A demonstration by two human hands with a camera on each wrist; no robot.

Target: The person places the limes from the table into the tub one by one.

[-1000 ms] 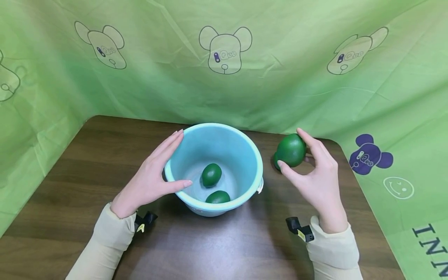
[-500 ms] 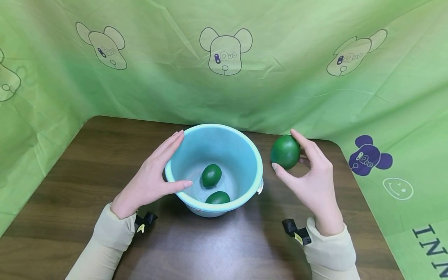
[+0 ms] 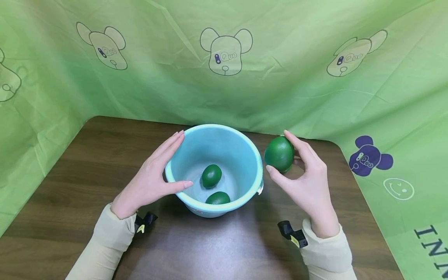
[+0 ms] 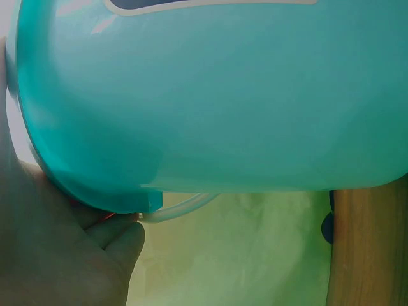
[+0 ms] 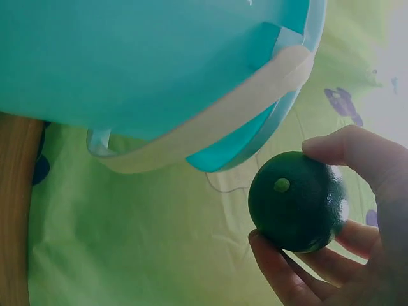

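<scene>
A light-blue bucket stands on the table, its mouth facing up and towards me. Two green avocados lie inside: one upright avocado and one avocado partly hidden by the near rim. My left hand holds the bucket's left rim, its thumb reaching over the edge. Just right of the bucket, my right hand holds another avocado between thumb and fingers, above the table. The right wrist view shows the pale stem end of this held avocado, close beside the rim.
The bucket's pale handle hangs down its side. Brown wooden table surrounds the bucket. A green printed cloth hangs behind and along both sides of the table.
My right hand has carried its avocado left, towards the bucket. A second green shape seen behind it earlier is now mostly or wholly hidden. My left hand and the bucket stay put.
</scene>
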